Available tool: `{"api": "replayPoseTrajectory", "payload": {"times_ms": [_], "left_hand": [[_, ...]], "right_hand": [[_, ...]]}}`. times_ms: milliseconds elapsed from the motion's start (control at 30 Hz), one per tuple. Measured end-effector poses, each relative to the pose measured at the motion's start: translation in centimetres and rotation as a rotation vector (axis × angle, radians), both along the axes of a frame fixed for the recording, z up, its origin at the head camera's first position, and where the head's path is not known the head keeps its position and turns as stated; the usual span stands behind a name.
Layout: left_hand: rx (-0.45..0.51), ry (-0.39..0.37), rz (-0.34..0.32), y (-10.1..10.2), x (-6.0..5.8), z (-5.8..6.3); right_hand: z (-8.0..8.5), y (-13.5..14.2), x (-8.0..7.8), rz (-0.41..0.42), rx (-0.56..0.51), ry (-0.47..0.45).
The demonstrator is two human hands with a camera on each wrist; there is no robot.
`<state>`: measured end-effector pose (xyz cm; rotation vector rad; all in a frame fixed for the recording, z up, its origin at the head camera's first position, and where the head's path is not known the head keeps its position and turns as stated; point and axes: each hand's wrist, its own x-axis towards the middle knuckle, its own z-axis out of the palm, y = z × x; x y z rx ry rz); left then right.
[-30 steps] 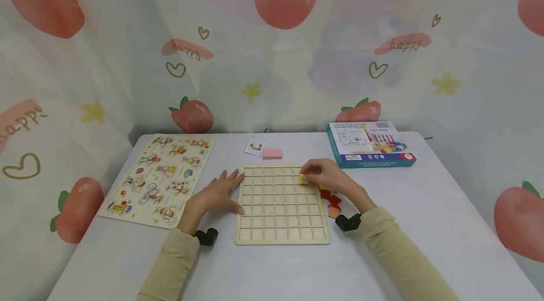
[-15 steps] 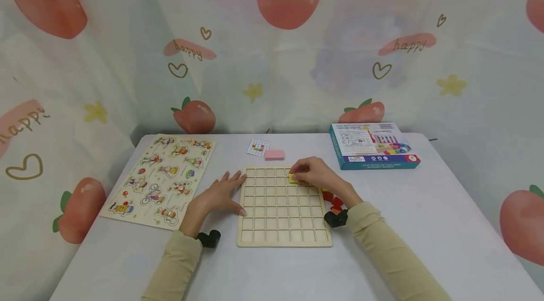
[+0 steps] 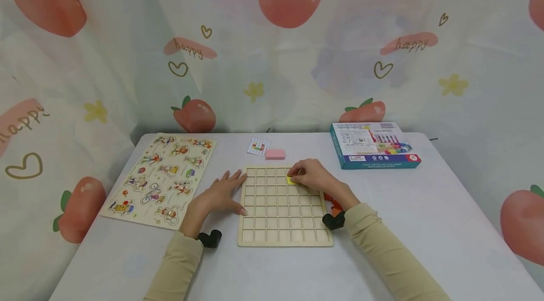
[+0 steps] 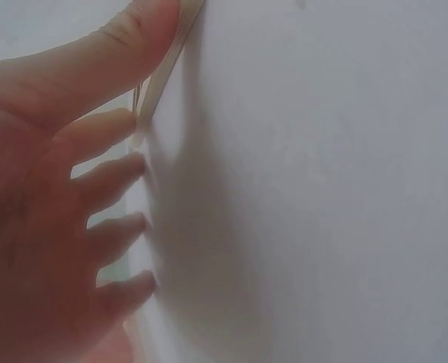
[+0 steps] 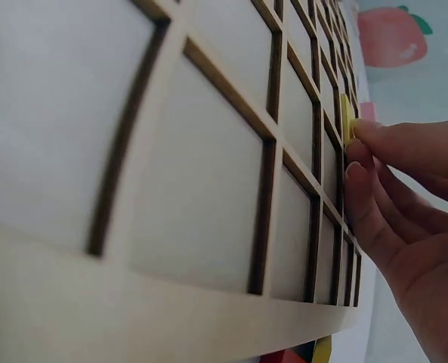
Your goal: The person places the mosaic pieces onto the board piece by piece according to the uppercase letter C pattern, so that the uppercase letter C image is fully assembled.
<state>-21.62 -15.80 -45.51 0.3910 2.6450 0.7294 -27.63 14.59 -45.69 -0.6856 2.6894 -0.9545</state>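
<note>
The right hand (image 3: 314, 176) pinches a small yellow tile (image 3: 291, 180) between thumb and fingertips, the gap closed down to the tile. The left hand (image 3: 221, 193) has its fingers spread and fairly straight, gripping nothing, the thumb touching the left edge of the grid board (image 3: 272, 211). The yellow tile is at the far part of the board, in or just over the second row from the far edge, right of centre; whether it sits fully down I cannot tell.

The tile looks light, stiff and hard to damage, perhaps painted wood and a little slick. Its opposite side edges seem the best hold, leaving the underside free. The board looks rigid and light enough to slide, so its outer rim suits a steadying touch.

Red pieces (image 3: 333, 202) lie beside the board's right edge; beyond its far edge, a pink block (image 3: 275, 154) and a patterned card (image 3: 259, 146) rest on the bench (image 3: 425, 244).
</note>
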Motion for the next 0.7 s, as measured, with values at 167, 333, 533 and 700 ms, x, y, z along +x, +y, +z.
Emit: {"api": "replayPoseTrajectory", "payload": {"times_ms": [167,333,533,700], "left_hand": [[0.003,0.004,0.003,0.1,0.1,0.1],[0.002,0.006,0.000,0.0,0.2,0.2],[0.024,0.004,0.004,-0.1,0.2,0.1],[0.019,0.010,0.001,-0.2,0.1,0.0]], "right_hand": [[0.2,0.3,0.4,-0.032,-0.009,0.002],[0.5,1.1,1.3,-0.081,-0.027,-0.020],[0.8,2.8,2.5,-0.080,-0.041,-0.018],[0.7,4.4,3.3,-0.096,-0.029,-0.008]]}}
